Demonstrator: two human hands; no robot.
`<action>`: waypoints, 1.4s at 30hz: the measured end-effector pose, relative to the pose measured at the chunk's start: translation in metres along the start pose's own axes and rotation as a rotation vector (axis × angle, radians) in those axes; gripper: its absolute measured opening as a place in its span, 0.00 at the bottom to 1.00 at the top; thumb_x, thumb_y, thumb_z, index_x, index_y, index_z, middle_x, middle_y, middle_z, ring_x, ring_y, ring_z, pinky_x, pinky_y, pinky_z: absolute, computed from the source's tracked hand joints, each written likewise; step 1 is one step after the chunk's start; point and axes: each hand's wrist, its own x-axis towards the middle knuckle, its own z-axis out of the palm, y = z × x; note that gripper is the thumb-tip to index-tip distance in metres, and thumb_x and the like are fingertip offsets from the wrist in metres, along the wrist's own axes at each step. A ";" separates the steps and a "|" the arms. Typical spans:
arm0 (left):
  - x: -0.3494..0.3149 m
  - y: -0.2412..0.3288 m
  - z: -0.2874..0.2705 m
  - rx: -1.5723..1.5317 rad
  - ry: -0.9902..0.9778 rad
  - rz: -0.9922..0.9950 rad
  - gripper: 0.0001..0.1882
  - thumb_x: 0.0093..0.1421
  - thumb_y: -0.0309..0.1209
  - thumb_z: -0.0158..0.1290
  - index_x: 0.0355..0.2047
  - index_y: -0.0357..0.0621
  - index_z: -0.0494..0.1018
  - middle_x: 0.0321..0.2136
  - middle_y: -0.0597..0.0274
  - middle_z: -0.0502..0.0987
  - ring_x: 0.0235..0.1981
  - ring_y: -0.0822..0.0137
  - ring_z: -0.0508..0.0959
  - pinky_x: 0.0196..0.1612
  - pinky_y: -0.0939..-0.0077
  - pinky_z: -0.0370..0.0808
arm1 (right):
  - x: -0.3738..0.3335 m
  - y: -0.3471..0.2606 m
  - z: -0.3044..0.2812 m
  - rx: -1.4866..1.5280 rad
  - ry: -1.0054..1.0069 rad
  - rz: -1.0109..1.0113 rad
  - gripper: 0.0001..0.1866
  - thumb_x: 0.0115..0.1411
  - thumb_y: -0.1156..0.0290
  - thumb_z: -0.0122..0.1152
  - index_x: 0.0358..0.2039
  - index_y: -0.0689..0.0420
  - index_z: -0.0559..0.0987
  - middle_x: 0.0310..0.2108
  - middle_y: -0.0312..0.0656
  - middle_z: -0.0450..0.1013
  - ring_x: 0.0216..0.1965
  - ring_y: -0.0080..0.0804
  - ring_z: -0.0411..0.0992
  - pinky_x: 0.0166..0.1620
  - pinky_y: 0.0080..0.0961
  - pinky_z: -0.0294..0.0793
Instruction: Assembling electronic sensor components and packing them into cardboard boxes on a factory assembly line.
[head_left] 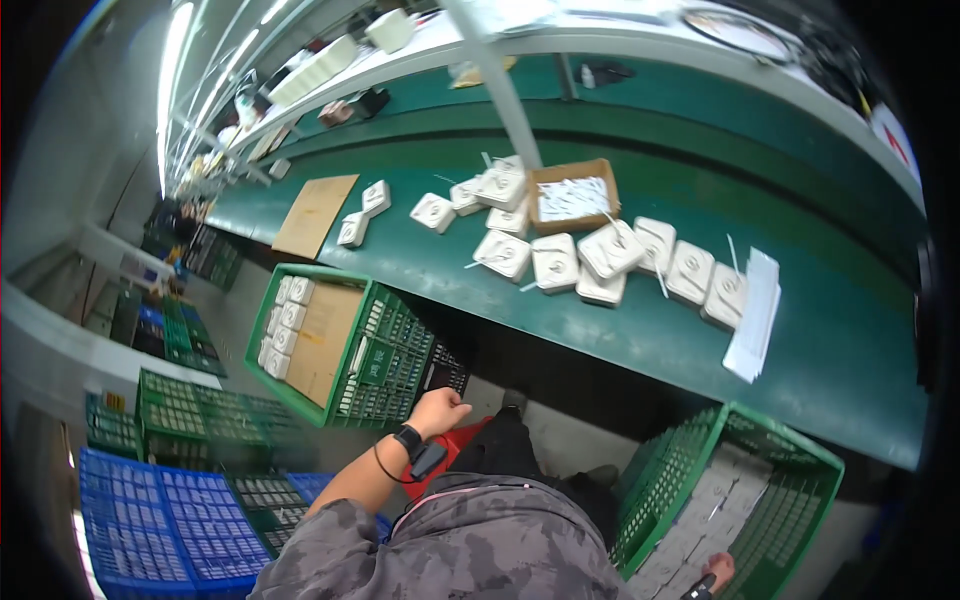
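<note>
left hand point(438, 408) grips the green crate point(345, 345) at its near corner.

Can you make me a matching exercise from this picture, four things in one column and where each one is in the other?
Things:
1. left hand
2. right hand
3. open brown cardboard box of white pieces
4. flat brown cardboard sheet

Places:
A. inside the green plastic crate on the right
B. left end of the green bench
C. at the corner of the green plastic crate on the left
D. among white square housings

Pairs: 1-C, 2-A, 3-D, 4-B
</note>
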 end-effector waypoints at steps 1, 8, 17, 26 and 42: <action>0.024 -0.005 -0.001 -0.056 -0.019 0.011 0.20 0.53 0.44 0.64 0.34 0.37 0.80 0.31 0.50 0.83 0.35 0.55 0.84 0.41 0.65 0.80 | 0.024 -0.044 -0.047 0.197 -0.057 -0.130 0.04 0.57 0.75 0.54 0.29 0.53 0.77 0.23 0.33 0.71 0.21 0.28 0.68 0.18 0.27 0.60; 0.115 -0.210 -0.149 -0.384 0.572 -0.255 0.32 0.52 0.46 0.67 0.46 0.29 0.74 0.41 0.43 0.82 0.43 0.54 0.82 0.46 0.62 0.79 | -0.327 -0.360 0.212 -0.111 -0.369 -0.393 0.27 0.69 0.70 0.55 0.63 0.72 0.64 0.57 0.61 0.70 0.57 0.52 0.72 0.57 0.40 0.78; 0.395 -0.359 -0.349 -0.450 0.877 -0.512 0.45 0.49 0.52 0.69 0.53 0.23 0.67 0.49 0.35 0.77 0.51 0.49 0.79 0.51 0.62 0.76 | -0.550 -0.386 0.447 -0.296 -0.598 -0.407 0.21 0.69 0.70 0.57 0.56 0.72 0.71 0.50 0.52 0.75 0.49 0.40 0.75 0.52 0.35 0.79; 0.555 -0.577 -0.369 -0.401 0.624 -0.878 0.70 0.43 0.83 0.44 0.57 0.17 0.66 0.61 0.25 0.64 0.65 0.40 0.65 0.67 0.57 0.59 | -0.658 -0.400 0.589 -0.599 -0.730 -0.453 0.15 0.68 0.69 0.59 0.51 0.64 0.77 0.44 0.41 0.79 0.44 0.28 0.77 0.46 0.24 0.78; 0.521 -0.431 -0.462 -0.998 0.523 -0.082 0.19 0.70 0.42 0.47 0.47 0.40 0.78 0.40 0.54 0.81 0.37 0.63 0.81 0.39 0.71 0.78 | -0.690 -0.388 0.692 -0.687 -1.053 -0.788 0.14 0.68 0.65 0.59 0.47 0.61 0.81 0.40 0.38 0.80 0.41 0.24 0.75 0.48 0.27 0.76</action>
